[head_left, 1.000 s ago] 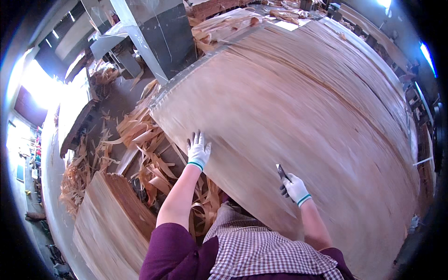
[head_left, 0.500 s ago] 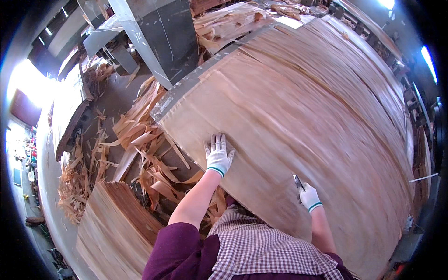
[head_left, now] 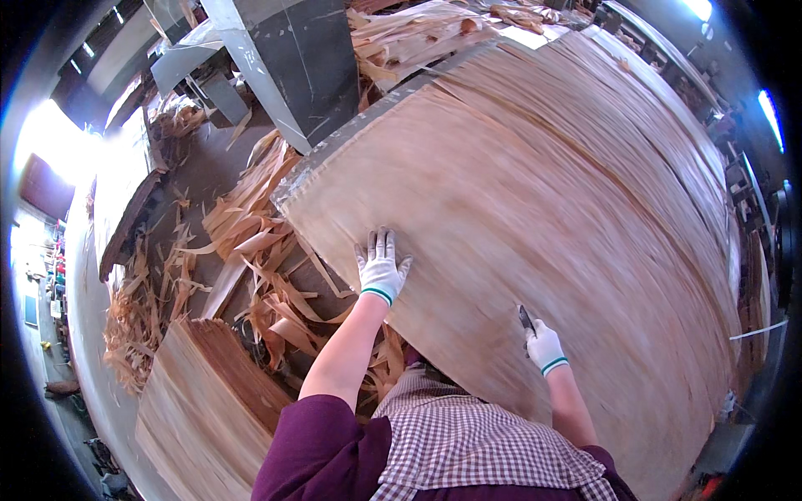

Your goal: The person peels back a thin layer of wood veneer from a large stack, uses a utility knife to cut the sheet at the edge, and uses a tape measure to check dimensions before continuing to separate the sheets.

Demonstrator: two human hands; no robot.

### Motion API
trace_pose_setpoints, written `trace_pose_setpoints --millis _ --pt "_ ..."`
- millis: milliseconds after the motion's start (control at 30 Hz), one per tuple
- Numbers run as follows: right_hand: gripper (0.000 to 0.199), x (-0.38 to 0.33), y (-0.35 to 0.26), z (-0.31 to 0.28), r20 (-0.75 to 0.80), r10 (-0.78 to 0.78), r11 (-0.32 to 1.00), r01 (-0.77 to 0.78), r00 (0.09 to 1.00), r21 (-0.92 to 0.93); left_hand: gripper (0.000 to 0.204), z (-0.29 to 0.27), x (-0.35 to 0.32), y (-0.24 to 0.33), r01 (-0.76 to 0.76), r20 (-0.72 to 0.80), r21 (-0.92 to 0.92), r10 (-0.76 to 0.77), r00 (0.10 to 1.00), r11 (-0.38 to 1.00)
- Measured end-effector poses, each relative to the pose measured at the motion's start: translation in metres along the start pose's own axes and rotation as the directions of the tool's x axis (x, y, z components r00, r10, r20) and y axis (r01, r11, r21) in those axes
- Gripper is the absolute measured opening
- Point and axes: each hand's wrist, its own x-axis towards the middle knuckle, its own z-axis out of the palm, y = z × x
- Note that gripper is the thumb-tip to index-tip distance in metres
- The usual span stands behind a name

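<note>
Head view, wood sheet: the broad, pale brown wood sheet [head_left: 535, 200] lies under and between both hands, spreading well beyond them ahead and to the right; whether it is single or tops a pile, I cannot tell.
Left hand: the left hand [head_left: 382, 271] is palm down with fingers spread, flat on the sheet near its left edge, grasping nothing.
Right hand: the right hand [head_left: 543, 345] is curled round a slim dark tool [head_left: 525, 317], its tip pointing ahead, over the sheet.
Handling: the sheet looks thin, light for its breadth and floppy, probably easy to split along the grain; smooth gloves may slide on it.
Hold: a flat palm on the face seems safest; for lifting, the near edge with hands wide apart, away from the dark, rippled streaks ahead of the right hand.
Shavings: curled wood strips [head_left: 251, 250] lie left of the left hand.
Stack: a layered wood stack [head_left: 200, 409] sits left of the left forearm.
</note>
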Motion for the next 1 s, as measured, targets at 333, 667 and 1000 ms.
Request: trace_pose_setpoints --millis 333,667,1000 --pt "0.018 -0.001 -0.016 -0.027 0.124 -0.008 0.984 -0.015 0.992 0.179 0.060 -0.024 0.014 0.000 0.007 0.085 0.025 -0.009 0.996 1.000" --pt "0.021 0.155 -0.161 -0.058 -0.079 -0.494 0.869 0.486 0.866 -0.095 0.047 -0.016 0.190 -0.039 -0.099 -0.136 0.024 0.102 0.985 0.995" --pt "0.028 0.327 -0.391 0.059 0.070 -0.598 0.717 0.572 0.799 -0.399 0.054 0.014 0.262 -0.052 -0.081 -0.133 -0.084 0.069 0.989 0.993"
